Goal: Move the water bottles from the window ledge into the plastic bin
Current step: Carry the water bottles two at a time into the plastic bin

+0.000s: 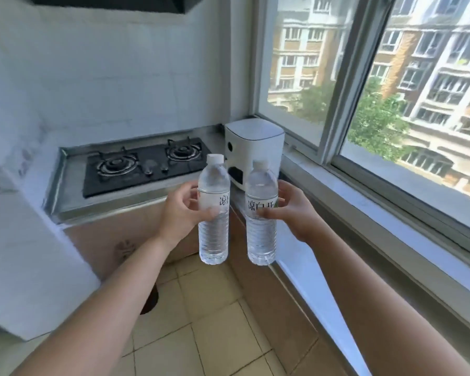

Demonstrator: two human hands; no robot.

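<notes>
The person stands on the pale yellow tiled floor (215, 335) with both arms stretched out in front. The left hand (181, 213) is wrapped around the middle of one clear plastic water bottle with a white cap (213, 213). That grip is closed tight on the label, thumb in front and fingers behind. The right hand (293, 213) holds a second clear plastic water bottle with a white cap (261, 213) the same way, clamped on its label.

Both bottles are upright and just beside each other, up in the air over the floor. I think they are held by the middle because that is the easiest part to squeeze without slipping, and one in each hand saves a trip.

The bottles are off the long grey window ledge (377, 213), which runs to the right of them. No more bottles show on the ledge. Just behind the bottles sits a white boxy machine with a dark opening (255, 142) on the worktop (71, 191). Left of that machine is a black gas stove with two burners (144, 164).

The plastic bin is not in sight, so the carrying part seems only half done. The person will likely have to turn around to find it.
</notes>
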